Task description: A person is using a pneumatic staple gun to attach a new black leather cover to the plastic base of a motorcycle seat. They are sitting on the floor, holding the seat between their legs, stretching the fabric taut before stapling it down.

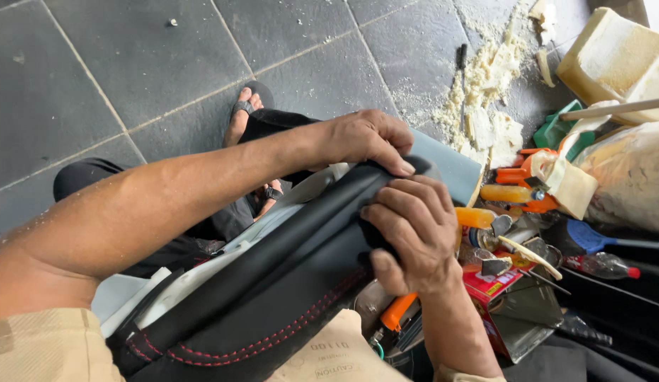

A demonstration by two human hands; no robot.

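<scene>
A long black leather seat cover (pixel 273 283) with red stitching lies across my lap, stretched over a pale foam and plastic base. My left hand (pixel 368 138) grips its far end from above, thumb pressed on the black edge. My right hand (pixel 411 230) clamps the same end from below, fingers curled over the leather. Both hands pinch the cover where it wraps round the tip of the base.
A box of tools (pixel 513 283) with orange-handled screwdrivers (pixel 503 192) stands to the right. Yellow foam blocks (pixel 612 56) and foam crumbs (pixel 485 85) lie at the far right on the dark tiled floor (pixel 131 71). My sandalled foot (pixel 243 113) rests ahead.
</scene>
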